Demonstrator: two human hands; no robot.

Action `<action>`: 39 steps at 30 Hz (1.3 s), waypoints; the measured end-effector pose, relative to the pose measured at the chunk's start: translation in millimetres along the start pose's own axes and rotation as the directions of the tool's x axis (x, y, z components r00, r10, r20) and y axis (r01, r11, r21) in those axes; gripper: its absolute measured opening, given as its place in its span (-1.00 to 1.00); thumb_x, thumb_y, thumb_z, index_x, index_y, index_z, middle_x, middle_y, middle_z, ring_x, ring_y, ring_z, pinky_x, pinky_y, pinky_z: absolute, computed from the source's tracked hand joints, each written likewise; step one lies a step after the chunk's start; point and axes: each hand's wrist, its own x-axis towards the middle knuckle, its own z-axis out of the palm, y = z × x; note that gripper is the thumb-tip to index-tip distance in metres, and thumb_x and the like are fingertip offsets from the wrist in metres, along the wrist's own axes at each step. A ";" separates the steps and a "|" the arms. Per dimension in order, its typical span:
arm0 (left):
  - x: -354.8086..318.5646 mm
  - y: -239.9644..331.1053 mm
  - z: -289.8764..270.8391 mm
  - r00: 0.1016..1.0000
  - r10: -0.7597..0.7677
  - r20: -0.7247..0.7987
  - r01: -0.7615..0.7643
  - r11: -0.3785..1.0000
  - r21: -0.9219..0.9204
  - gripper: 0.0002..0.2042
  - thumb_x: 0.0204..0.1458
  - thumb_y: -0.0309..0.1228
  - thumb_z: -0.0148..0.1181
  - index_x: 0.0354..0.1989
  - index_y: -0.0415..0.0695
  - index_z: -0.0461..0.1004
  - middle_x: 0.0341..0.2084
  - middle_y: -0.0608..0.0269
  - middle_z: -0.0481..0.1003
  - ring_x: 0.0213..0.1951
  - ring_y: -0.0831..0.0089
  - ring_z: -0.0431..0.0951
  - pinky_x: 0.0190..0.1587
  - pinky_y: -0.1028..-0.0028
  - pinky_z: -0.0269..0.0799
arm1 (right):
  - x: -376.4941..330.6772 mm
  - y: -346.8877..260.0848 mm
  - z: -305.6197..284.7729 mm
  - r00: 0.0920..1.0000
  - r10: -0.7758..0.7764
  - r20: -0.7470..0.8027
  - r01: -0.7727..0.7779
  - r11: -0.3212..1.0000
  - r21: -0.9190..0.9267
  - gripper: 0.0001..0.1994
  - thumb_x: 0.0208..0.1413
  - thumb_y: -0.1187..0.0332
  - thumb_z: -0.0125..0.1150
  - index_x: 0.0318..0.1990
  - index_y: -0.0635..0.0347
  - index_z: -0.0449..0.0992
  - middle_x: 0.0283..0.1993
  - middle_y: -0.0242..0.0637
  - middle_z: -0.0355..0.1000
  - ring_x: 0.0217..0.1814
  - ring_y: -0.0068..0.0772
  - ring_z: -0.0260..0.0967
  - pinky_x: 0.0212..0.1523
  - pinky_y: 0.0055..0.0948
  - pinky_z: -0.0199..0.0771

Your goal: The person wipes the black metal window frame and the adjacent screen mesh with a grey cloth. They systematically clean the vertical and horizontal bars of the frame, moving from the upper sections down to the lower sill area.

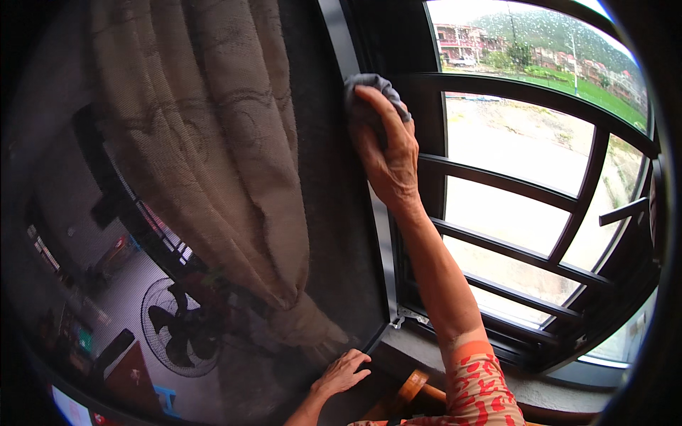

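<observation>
My right hand (pixel 389 160) reaches up and is closed on a crumpled grey cloth (pixel 386 86). The cloth is pressed against the upright metal frame strip (pixel 382 227) at the right edge of a dark mesh screen (pixel 334 213). Part of the cloth is hidden under my palm and fingers. Low down, my left hand (pixel 342 373) rests near the bottom corner of the screen, its fingers spread and holding nothing. Through the mesh shows a brown curtain (pixel 234 156), gathered and tied near its lower end.
To the right is a barred window (pixel 508 181) with dark bars and raindrops on its upper glass. A pale sill (pixel 455 362) runs beneath it, and a wooden piece (pixel 412 385) stands near my right sleeve. Beyond the mesh are a round fan (pixel 181 330) and a blue stool (pixel 167 400).
</observation>
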 end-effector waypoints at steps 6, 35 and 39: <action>2.8 10.2 4.3 1.000 0.013 0.008 -0.013 0.999 -0.030 -0.71 0.06 -0.33 0.23 -0.07 -0.13 0.43 -0.08 0.10 0.40 0.02 0.12 0.43 0.06 0.29 0.35 | -27.9 2.0 7.7 0.999 -0.018 -0.045 0.009 0.982 -0.189 -0.54 0.09 0.50 0.17 0.19 0.07 0.41 0.13 -0.08 0.35 0.09 -0.04 0.34 0.12 -0.23 0.21; 16.4 37.1 16.8 0.985 0.166 0.035 -0.166 0.986 -0.018 -0.71 0.00 -0.35 0.28 -0.10 -0.11 0.45 -0.11 0.16 0.42 0.00 0.16 0.44 0.04 0.31 0.39 | -33.3 -3.8 -106.5 0.908 -0.003 0.419 0.404 0.271 -0.874 -0.91 -0.13 0.42 0.31 -0.40 0.06 0.64 -0.07 -0.43 0.40 -0.02 -0.24 0.26 -0.28 -0.20 0.21; 19.3 47.5 16.2 0.976 0.201 0.085 -0.201 0.980 -0.004 -0.68 0.02 -0.34 0.27 -0.06 -0.12 0.42 -0.09 0.12 0.40 0.00 0.10 0.44 0.00 0.25 0.40 | -33.4 -9.5 -132.4 0.916 -0.046 0.398 0.398 0.212 -0.893 -0.82 -0.03 0.36 0.30 -0.22 -0.07 0.66 -0.06 -0.44 0.42 -0.02 -0.27 0.25 -0.26 -0.24 0.18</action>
